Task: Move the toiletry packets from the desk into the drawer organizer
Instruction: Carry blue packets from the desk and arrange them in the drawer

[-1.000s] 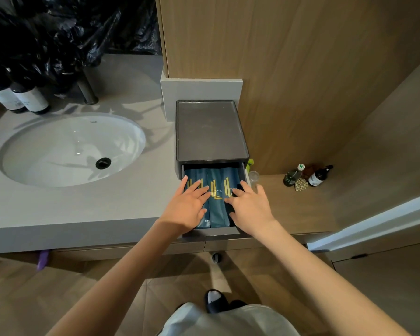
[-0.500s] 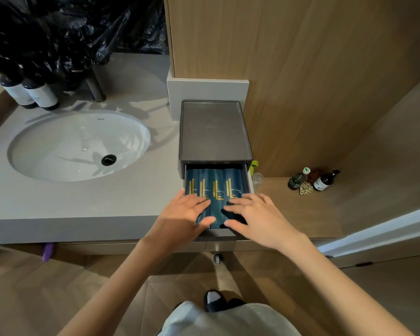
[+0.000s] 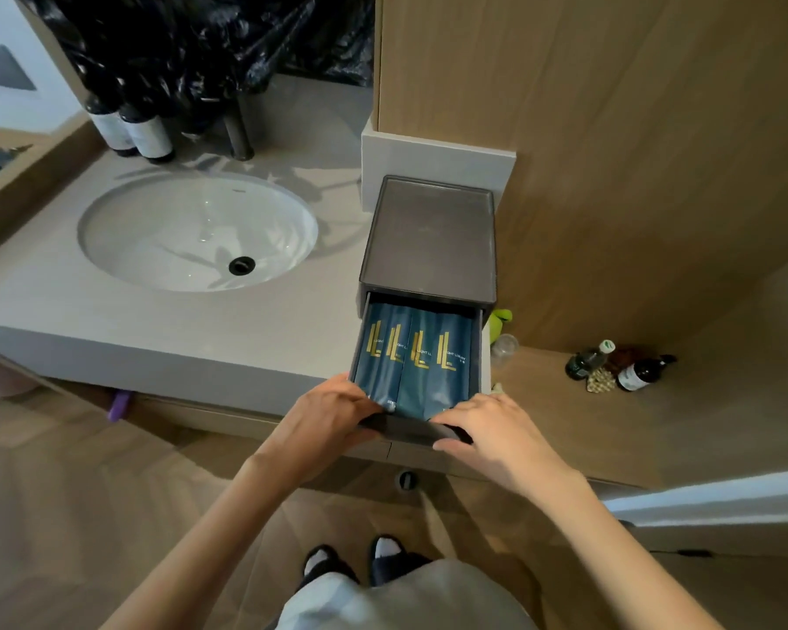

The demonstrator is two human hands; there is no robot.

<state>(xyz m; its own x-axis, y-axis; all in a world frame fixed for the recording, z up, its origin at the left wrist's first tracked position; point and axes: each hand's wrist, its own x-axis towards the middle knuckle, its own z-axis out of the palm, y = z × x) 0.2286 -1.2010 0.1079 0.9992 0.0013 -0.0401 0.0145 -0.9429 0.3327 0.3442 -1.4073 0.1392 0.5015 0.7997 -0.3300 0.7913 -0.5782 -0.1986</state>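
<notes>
A dark grey drawer organizer stands on the counter beside the wooden wall, its drawer pulled out toward me. Several dark blue toiletry packets with gold lettering lie side by side inside it. My left hand grips the drawer's front left corner, fingers curled over the edge. My right hand holds the front right corner the same way, thumb under the front panel.
A white oval sink is set in the grey counter to the left. Dark bottles and black plastic stand at the back. Small bottles sit on the lower wooden shelf at right. A green object lies beside the organizer.
Both hands slid back off the packets to the drawer's front edge and closed on it. The view shifted left and nearer.
</notes>
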